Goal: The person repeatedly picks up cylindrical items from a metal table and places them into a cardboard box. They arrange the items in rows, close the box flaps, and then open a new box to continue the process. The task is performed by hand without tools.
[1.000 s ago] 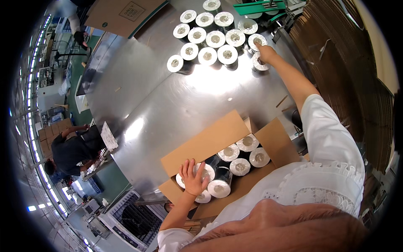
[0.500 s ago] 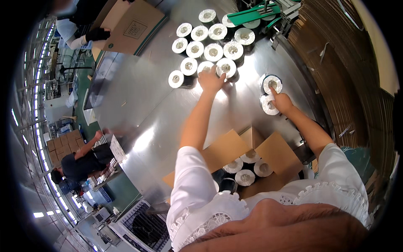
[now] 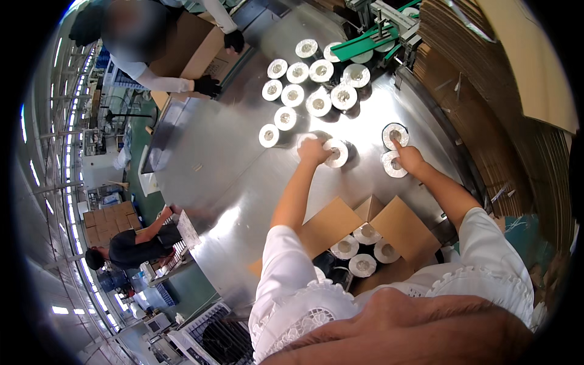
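Observation:
My left hand [image 3: 312,151] closes on a pair of wrapped rolls with shiny white ends and dark sides, its fingers between them. The right roll [image 3: 336,153] of that pair shows plainly; the other is partly behind my hand. My right hand [image 3: 411,159] grips a second pair: a far roll [image 3: 395,135], where my finger reaches its core hole, and a near roll [image 3: 393,165] touching it. Close to my body stands an open cardboard box [image 3: 330,226] with several rolls [image 3: 362,265] upright inside. More upright rolls [image 3: 319,103] are grouped beyond my left hand.
A green guide [image 3: 368,44] on a metal frame borders the metal table [image 3: 210,161] at the far right. Stacked flat cardboard [image 3: 480,91] lines the right side. Across the table, a co-worker's gloved hands [image 3: 208,86] are by another box [image 3: 210,52]. Another person [image 3: 137,246] is at left.
My left hand has drawn its pair of rolls toward me, away from the group. My right hand stays on its pair. The co-worker at the far left has moved farther into view.

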### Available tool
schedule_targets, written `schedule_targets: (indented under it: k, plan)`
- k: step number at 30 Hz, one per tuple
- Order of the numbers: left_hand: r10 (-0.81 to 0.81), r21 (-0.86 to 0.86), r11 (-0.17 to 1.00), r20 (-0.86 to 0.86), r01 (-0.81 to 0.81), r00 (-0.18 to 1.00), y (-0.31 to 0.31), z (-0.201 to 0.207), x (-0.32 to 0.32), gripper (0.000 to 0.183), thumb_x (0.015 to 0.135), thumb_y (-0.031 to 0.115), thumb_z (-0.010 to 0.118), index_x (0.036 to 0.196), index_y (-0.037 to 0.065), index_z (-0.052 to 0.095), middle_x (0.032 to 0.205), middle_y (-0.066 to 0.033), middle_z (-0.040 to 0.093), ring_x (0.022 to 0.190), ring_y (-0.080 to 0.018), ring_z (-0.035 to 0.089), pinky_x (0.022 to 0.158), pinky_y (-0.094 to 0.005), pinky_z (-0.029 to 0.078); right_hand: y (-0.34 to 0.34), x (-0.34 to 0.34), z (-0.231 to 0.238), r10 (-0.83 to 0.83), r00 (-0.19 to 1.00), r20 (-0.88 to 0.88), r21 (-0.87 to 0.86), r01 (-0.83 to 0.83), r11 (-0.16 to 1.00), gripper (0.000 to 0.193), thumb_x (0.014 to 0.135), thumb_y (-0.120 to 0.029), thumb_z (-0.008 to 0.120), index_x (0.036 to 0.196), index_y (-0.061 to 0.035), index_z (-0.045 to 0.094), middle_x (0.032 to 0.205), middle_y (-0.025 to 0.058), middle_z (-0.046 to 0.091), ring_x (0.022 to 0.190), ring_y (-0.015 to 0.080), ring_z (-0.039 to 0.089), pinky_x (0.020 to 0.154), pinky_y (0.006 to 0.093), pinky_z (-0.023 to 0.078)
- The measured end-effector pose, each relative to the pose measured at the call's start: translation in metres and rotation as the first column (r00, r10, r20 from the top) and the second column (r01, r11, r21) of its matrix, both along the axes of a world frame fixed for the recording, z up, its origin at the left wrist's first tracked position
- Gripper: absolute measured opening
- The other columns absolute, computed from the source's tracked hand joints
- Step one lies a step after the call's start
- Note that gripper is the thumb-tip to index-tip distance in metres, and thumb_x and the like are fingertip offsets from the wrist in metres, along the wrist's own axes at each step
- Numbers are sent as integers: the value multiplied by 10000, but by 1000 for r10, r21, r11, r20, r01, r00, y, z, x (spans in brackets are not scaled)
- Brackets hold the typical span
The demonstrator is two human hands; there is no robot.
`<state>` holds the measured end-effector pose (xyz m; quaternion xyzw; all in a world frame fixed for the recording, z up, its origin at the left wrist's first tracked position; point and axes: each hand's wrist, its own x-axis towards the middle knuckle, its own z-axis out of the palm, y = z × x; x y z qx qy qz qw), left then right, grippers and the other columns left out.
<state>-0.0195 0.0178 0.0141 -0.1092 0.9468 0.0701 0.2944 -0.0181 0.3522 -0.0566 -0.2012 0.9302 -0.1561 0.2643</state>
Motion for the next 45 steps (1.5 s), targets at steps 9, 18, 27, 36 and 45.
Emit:
schedule_targets:
  k: [9,18,27,36,45]
  plan:
    - [740,866,450,-226,-217,633,-21,228,164,321,797,94,657,1104,3,640,1064,-88,619,930,-172,616,807,-289,496,30,-2,26,-86,996,-2,-168,84,982,695,710,-192,721,1344,-72,464,949,218,660,884,359,640,810,415,508]
    - [688,852,212,218,-478,693,72,227,357,340,765,166,730,1087,65,688,929,-55,648,836,-173,622,754,-273,500,46,2,231,-326,941,92,-665,302,683,669,715,-211,767,1319,-62,521,839,154,644,713,218,624,688,316,513]
    - [-498,-745,653,-284,138,819,142,159,349,232,709,233,667,927,187,733,1093,-107,519,1120,-270,464,842,-469,409,9,138,351,695,712,-102,-425,-662,617,563,755,-274,703,1257,-77,541,792,185,653,745,344,656,701,403,533]
    - [-149,-153,983,-333,103,931,127,145,369,411,619,272,764,1004,137,714,1264,-169,464,1145,-313,469,907,-454,453,-56,223,300,876,462,-139,-107,-886,451,424,681,-270,742,947,44,636,807,215,664,780,352,662,731,437,524]
    - [-75,41,995,-249,88,966,122,186,356,427,677,290,750,1099,260,690,1248,-95,500,1197,-297,450,962,-471,398,-17,192,232,513,853,-96,-544,-477,691,677,612,-302,805,1197,-41,590,841,194,672,775,350,658,721,412,525]
